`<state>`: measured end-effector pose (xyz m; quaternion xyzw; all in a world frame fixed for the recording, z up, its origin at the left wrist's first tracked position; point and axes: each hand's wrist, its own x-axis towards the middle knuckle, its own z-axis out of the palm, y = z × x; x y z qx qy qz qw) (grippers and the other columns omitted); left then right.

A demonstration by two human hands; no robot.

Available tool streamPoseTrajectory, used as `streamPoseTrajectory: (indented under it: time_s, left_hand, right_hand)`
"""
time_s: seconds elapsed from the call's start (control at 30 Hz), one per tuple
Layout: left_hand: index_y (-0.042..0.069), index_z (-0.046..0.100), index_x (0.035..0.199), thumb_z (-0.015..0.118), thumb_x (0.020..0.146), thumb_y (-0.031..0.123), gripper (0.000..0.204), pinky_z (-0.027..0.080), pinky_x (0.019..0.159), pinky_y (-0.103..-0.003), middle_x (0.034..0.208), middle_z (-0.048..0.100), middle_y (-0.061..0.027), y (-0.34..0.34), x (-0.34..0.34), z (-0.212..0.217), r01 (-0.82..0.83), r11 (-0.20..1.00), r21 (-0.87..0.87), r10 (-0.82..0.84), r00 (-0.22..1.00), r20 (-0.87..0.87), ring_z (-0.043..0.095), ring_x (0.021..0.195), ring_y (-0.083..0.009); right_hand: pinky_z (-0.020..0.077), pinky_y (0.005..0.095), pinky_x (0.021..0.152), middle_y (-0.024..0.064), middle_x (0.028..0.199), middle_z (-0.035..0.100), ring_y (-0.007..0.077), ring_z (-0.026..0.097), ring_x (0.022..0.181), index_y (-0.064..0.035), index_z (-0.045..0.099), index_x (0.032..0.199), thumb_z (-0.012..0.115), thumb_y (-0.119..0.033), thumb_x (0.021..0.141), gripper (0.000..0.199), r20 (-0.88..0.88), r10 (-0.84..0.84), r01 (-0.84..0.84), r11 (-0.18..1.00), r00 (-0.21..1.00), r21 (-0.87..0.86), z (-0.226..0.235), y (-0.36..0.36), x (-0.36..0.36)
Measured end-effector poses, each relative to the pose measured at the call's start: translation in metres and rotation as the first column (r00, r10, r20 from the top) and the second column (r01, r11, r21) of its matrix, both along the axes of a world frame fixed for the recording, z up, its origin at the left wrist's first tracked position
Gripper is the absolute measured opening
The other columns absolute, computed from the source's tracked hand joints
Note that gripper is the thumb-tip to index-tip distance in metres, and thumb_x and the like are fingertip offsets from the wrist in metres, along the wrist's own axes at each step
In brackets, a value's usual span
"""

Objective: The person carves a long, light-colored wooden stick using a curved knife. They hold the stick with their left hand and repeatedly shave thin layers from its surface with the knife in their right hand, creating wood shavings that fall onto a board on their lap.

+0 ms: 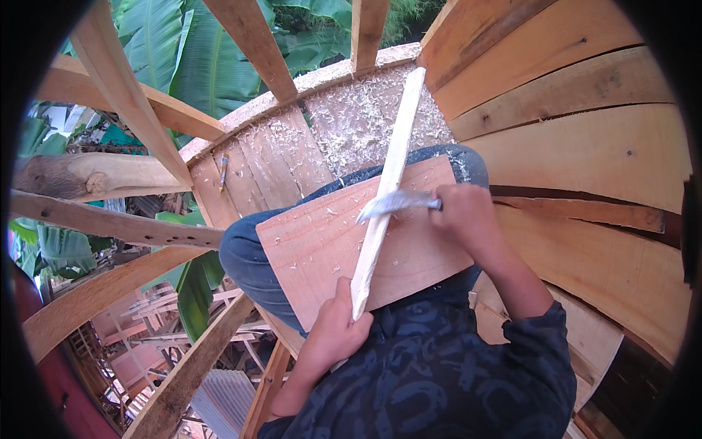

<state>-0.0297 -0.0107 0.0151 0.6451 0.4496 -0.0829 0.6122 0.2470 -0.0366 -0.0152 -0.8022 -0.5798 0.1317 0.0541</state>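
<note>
A long pale wooden stick (397, 150) slants across a flat brown board (307, 249) that rests on my lap. The fingers of my left hand (338, 322) are wrapped round the stick's near end. My right hand (466, 218) grips the handle of a knife (398, 202), whose blade lies across the middle of the stick and is slightly blurred. The far end of the stick reaches out past the board, over the plank floor. Curled wood shavings are scattered on the board. The knife's handle is mostly hidden in my fist.
Shavings (358, 121) cover the plank floor (252, 157) ahead of my knees. A small tube-like item (223, 173) lies there at the left. A plank wall (570, 157) rises close on my right. Wooden posts (124, 95) frame the open left side, with banana leaves (212, 58) beyond.
</note>
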Motion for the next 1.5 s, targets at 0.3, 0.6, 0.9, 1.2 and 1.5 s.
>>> streamPoseTrajectory:
  time_s: [0.3,0.6,0.9,1.2,1.5]
  left_hand:
    - [-0.007,0.034,0.109,0.055,0.079,0.013,0.042,0.046,0.073,-0.055,0.079,0.057,-0.0389,0.003,0.004,0.0,0.076,0.997,-0.019,-0.077,0.996,-0.036,0.058,0.081,-0.0563]
    - [-0.002,0.035,0.111,0.054,0.079,0.012,0.041,0.044,0.07,-0.053,0.074,0.055,-0.0341,0.0,0.005,0.002,0.062,0.998,-0.008,-0.063,0.997,-0.042,0.056,0.076,-0.0545]
    - [-0.001,0.034,0.111,0.055,0.079,0.012,0.041,0.044,0.069,-0.054,0.075,0.056,-0.035,0.002,0.01,0.0,0.085,0.996,0.011,-0.084,0.995,-0.054,0.058,0.078,-0.055]
    - [-0.001,0.034,0.112,0.055,0.078,0.012,0.042,0.045,0.069,-0.052,0.075,0.056,-0.0341,0.007,0.013,0.004,0.1,0.995,-0.014,-0.101,0.991,-0.086,0.059,0.078,-0.054]
    - [-0.001,0.035,0.111,0.056,0.077,0.013,0.042,0.047,0.068,-0.051,0.073,0.057,-0.0325,0.004,0.015,0.004,0.104,0.994,0.02,-0.101,0.989,-0.108,0.06,0.074,-0.0523]
  right_hand:
    - [0.0524,0.0454,0.061,0.0183,0.067,0.064,0.0365,0.065,0.063,-0.0037,0.068,0.072,0.063,-0.02,0.078,0.018,-0.095,0.117,-0.12,0.992,0.989,-0.028,0.008,-0.008,-0.019]
    - [0.0535,0.0425,0.06,0.016,0.068,0.066,0.033,0.067,0.063,-0.0068,0.071,0.079,0.066,-0.021,0.078,0.015,-0.066,0.157,-0.162,0.984,0.985,-0.07,0.011,-0.01,-0.021]
    - [0.0539,0.0429,0.058,0.0164,0.066,0.065,0.0325,0.067,0.061,-0.0065,0.072,0.082,0.065,-0.023,0.082,0.018,-0.026,0.051,-0.053,0.993,0.998,-0.11,0.014,-0.011,-0.013]
    - [0.0546,0.0446,0.063,0.0173,0.068,0.065,0.0339,0.067,0.065,-0.0063,0.07,0.079,0.062,-0.021,0.083,0.017,-0.024,0.013,-0.015,0.996,1.0,-0.089,0.011,-0.005,-0.001]
    - [0.0541,0.0455,0.064,0.0193,0.071,0.066,0.0365,0.067,0.068,-0.0054,0.071,0.083,0.063,-0.026,0.084,0.022,-0.078,-0.052,0.04,0.989,0.996,-0.142,0.004,-0.01,0.005]
